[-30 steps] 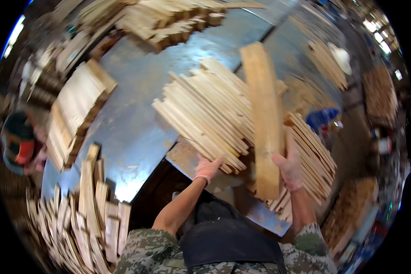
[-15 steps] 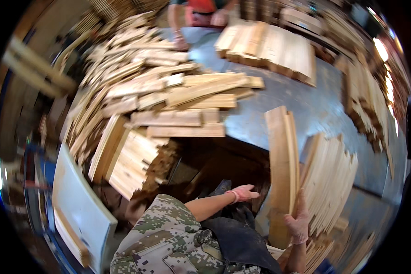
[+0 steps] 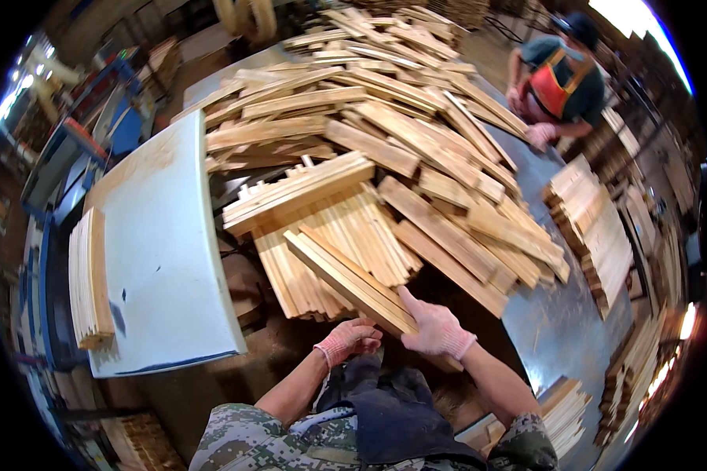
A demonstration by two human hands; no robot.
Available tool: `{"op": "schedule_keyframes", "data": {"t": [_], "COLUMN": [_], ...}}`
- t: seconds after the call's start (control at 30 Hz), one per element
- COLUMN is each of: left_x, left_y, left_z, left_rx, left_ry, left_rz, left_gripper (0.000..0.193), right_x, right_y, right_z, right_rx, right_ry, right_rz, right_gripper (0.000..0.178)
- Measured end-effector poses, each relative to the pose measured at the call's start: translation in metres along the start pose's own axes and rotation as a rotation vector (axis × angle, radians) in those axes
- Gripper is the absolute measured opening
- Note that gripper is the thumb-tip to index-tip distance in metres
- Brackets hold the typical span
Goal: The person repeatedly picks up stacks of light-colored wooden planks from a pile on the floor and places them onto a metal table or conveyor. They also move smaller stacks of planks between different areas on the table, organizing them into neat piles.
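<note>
My right hand (image 3: 436, 326), in a pale pink work glove, grips a small bundle of narrow wooden boards (image 3: 353, 279) near its lower right end. The bundle slants up and left, its far end over a stack of wooden strips (image 3: 330, 228). Just below the boards, my left hand (image 3: 349, 341), gloved alike, has its fingers curled in, with nothing visible in them; whether its fingertips touch the boards cannot be made out. Across the far end of the stack lie several more boards (image 3: 298, 192).
Loose boards (image 3: 416, 141) pile high on the metal table (image 3: 538, 337). A pale blue panel (image 3: 165, 267) at left carries a short stack of strips (image 3: 91, 279). At far right, a co-worker (image 3: 562, 82) handles wood beside another board stack (image 3: 593, 228).
The view has swung left. My right hand has brought the boards from the table at right to over the strip stack. My left hand's outstretched fingers have curled in beside them.
</note>
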State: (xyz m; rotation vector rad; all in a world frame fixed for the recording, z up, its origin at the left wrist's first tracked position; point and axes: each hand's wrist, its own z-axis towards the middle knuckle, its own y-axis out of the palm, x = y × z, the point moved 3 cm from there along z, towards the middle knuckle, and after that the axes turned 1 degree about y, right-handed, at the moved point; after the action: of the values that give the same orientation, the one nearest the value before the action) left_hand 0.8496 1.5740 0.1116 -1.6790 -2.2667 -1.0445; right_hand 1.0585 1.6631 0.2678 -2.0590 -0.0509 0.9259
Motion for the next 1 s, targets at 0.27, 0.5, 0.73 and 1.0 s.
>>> {"op": "schedule_keyframes", "data": {"t": [0.27,0.5,0.73,1.0], "left_x": [0.113,0.201,0.221,0.232], "left_y": [-0.096,-0.142,-0.148,-0.167], "left_z": [0.073,0.128,0.130,0.160], "left_rx": [0.114,0.105,0.185,0.015], "left_ry": [0.239,0.329,0.238,0.279], "left_rz": [-0.642,-0.764,-0.458,-0.563], "left_gripper": [0.031,0.018,0.028,0.065], "right_x": [-0.103,-0.135,-0.084,-0.065], "right_y": [-0.010,-0.018,-0.013,-0.018], "right_z": [0.241,0.379,0.426,0.388], "right_rx": [-0.206,-0.090,-0.160,0.037], "right_ry": [-0.241,-0.273,-0.156,-0.207], "right_rz": [-0.570,-0.724,-0.647,-0.535], "right_gripper": [0.095,0.065,0.068,0.050]}}
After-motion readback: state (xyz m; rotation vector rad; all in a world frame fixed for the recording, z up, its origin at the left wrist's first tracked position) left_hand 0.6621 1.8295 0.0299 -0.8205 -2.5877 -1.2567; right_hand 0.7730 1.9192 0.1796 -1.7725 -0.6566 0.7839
